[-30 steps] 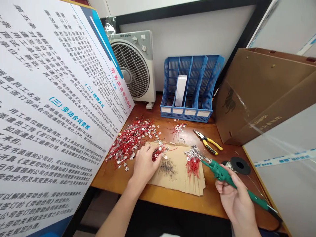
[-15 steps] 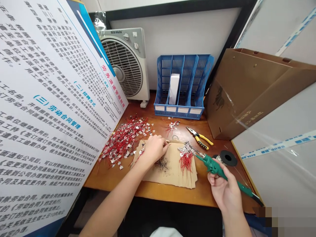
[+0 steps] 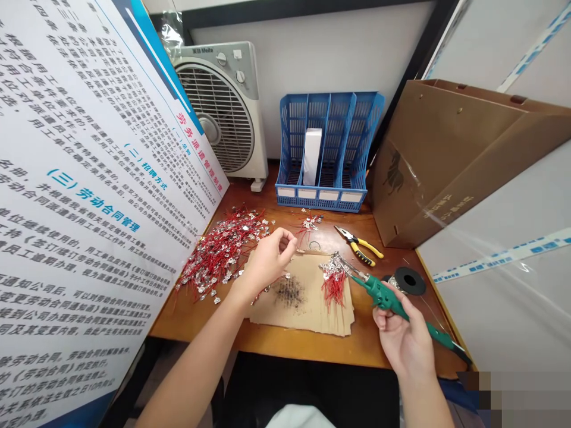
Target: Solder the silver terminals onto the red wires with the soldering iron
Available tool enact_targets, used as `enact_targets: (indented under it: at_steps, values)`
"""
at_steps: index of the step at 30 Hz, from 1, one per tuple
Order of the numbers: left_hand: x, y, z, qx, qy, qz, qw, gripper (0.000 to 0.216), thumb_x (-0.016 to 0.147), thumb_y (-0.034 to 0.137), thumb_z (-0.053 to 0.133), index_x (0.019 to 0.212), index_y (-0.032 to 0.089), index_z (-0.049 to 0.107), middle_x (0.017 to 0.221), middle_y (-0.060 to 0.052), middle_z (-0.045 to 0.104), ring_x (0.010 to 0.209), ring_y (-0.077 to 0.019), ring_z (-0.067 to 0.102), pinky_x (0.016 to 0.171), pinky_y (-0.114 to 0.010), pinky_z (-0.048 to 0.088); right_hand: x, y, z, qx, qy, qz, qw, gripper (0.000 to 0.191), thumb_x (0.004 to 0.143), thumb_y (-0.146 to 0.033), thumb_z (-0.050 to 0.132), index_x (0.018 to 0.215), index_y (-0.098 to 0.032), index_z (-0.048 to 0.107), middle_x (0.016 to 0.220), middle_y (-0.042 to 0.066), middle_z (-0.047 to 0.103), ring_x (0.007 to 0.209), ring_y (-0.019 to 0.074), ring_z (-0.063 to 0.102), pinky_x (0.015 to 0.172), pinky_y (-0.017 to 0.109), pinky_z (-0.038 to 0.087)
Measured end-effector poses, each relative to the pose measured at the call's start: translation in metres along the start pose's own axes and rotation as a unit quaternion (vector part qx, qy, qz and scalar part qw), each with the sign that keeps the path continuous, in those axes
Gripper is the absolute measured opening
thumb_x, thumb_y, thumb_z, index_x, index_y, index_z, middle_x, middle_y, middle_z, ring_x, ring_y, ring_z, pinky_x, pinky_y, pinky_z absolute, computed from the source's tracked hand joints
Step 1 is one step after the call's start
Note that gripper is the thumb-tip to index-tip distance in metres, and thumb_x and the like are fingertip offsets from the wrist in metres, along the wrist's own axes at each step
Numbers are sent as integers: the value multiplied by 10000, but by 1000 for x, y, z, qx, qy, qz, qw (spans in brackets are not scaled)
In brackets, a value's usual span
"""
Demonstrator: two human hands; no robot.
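Observation:
My right hand (image 3: pixel 408 342) is wrapped round the green handle of a soldering iron (image 3: pixel 384 297), whose metal front end points at a bunch of red wires with metal tabs (image 3: pixel 333 288). That bunch lies on the right part of a cardboard sheet (image 3: pixel 307 315). Above the sheet's upper left, my left hand (image 3: pixel 267 255) is closed in a pinch, thumb against fingertips; whatever it may hold is too small to make out. Below its wrist a few tabbed wires lie at the sheet's left edge. A large heap of red wires with metal tabs (image 3: pixel 227 244) spreads to the left.
Yellow-and-black pliers (image 3: pixel 360 246) lie behind the iron, beside a black spool of wire (image 3: pixel 410 280). A smaller cluster of tabbed wires (image 3: pixel 310 223) sits before the blue file rack (image 3: pixel 321 193). A fan (image 3: pixel 223 113), a brown box (image 3: pixel 428 166) and a printed board (image 3: pixel 111 178) surround the table.
My left hand has lifted off the cardboard and moved slightly up and left, with its fingers pinched. The right hand holds the soldering iron almost unmoved; the whole view has shifted a little.

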State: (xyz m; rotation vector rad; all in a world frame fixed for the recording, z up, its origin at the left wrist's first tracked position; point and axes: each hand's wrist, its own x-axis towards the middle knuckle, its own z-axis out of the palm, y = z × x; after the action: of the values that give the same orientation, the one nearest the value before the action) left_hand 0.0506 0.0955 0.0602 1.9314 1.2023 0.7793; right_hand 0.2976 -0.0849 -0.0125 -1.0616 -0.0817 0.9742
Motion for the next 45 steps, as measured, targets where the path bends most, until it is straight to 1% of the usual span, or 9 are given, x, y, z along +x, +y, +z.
enact_targets:
  at_steps: [4,9,17,19,22,26,33,39,45]
  values:
    - [-25,-6,3,-30,9,-3,1000,124,983,325,705,923,228,655,841,-13,778,712,-169,695,703,-299,531,1,0,0,5,-1,0,1000,534,644,-548,1054,1054,-227,935,837,22,771,606,112,558,480,198,483]
    - [-58,-16,11,-97,-24,-49,994,171,881,317,757,871,237,606,780,12,737,683,-165,700,669,-274,541,0,-2,3,9,12,5,1000,601,560,-556,1097,1027,-210,939,824,28,774,594,108,553,456,192,467]
    - [-83,-18,18,-137,-29,-91,986,319,1037,526,666,906,246,586,863,-52,797,743,-214,754,724,-322,597,-1,-4,4,0,7,9,1000,554,569,-552,1076,1005,-235,951,802,37,781,591,122,548,447,202,475]
    - [-88,-16,18,-103,-20,-74,992,323,1073,515,613,895,246,587,822,-35,762,703,-204,721,680,-304,561,0,-3,3,-1,4,8,1000,541,580,-556,1068,1000,-236,951,795,38,778,590,124,545,448,203,476]
    - [-96,-16,19,32,2,-23,999,258,1082,416,597,895,242,628,731,4,670,644,-192,650,635,-291,479,1,-3,2,-2,4,6,1000,536,585,-555,1067,1000,-236,951,808,41,785,589,121,544,450,202,477]
    - [-109,-20,20,147,25,32,988,177,1054,288,609,892,242,661,764,-6,683,684,-205,654,677,-304,481,1,-3,3,1,10,11,1000,565,568,-557,1080,1013,-234,952,838,44,797,590,114,551,457,201,484]
    - [-122,-25,19,169,23,42,984,162,1055,267,617,911,242,688,858,-23,760,733,-213,686,714,-317,515,0,-3,3,-6,4,-2,1000,573,559,-569,1083,1012,-244,951,792,25,764,588,113,561,450,196,473]
    - [-127,-25,20,149,40,30,988,194,1063,290,623,892,243,700,834,-24,755,717,-211,682,699,-315,519,0,-4,4,-14,5,5,1000,564,550,-574,1080,996,-255,951,818,32,785,565,109,548,439,206,469]
    - [-131,-26,18,143,22,21,989,241,1069,289,615,848,239,695,806,-31,748,694,-207,683,668,-305,509,0,-5,7,-16,10,-2,1000,572,517,-567,1087,967,-243,949,791,30,778,559,109,544,431,205,460]
